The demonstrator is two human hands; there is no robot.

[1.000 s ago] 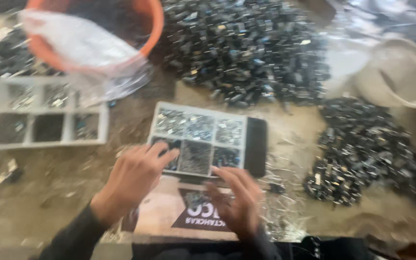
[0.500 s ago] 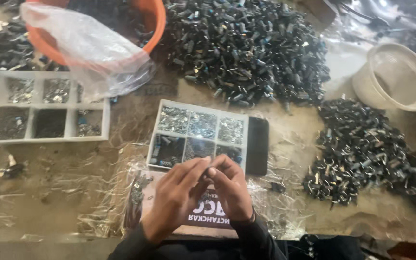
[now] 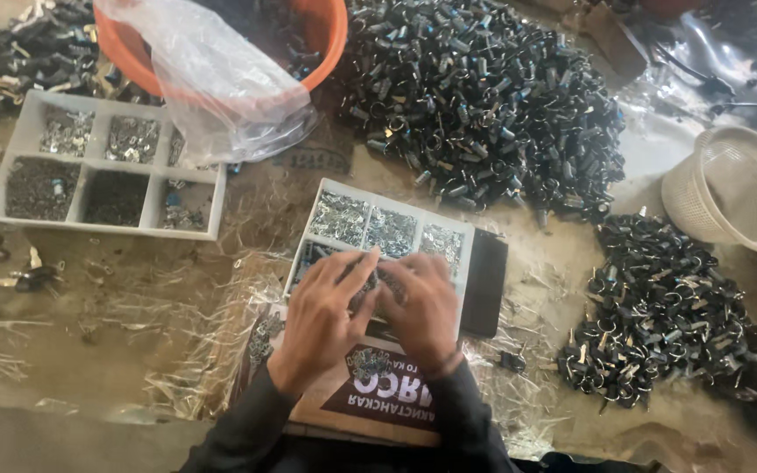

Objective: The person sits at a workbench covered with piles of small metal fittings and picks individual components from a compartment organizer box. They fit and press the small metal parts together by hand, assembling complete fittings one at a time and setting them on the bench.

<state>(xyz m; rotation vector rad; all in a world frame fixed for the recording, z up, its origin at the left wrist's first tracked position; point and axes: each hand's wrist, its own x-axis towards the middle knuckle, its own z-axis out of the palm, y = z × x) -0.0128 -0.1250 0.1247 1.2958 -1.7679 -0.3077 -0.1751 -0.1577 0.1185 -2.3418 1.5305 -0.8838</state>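
Both my hands meet over the near row of a white compartment tray (image 3: pixel 387 203) that holds small shiny metal parts. My left hand (image 3: pixel 324 320) lies with fingers stretched toward the tray's middle. My right hand (image 3: pixel 420 307) curls next to it, fingertips touching the left hand's. Whatever sits between the fingers is hidden. A brown cardboard piece (image 3: pixel 370 398) lies under my wrists. A black flat object (image 3: pixel 486 282) rests against the tray's right side.
A second white compartment tray (image 3: pixel 19 166) sits at the left. An orange basin (image 3: pixel 308 52) with a clear plastic bag (image 3: pixel 212 88) stands behind. A big heap of black parts (image 3: pixel 484 96), a smaller heap (image 3: pixel 668 315) and a white mesh basket (image 3: pixel 733 188) lie to the right.
My left hand came back from the tray's left side and joined my right hand; now both have shifted slightly forward over the tray's near compartments.
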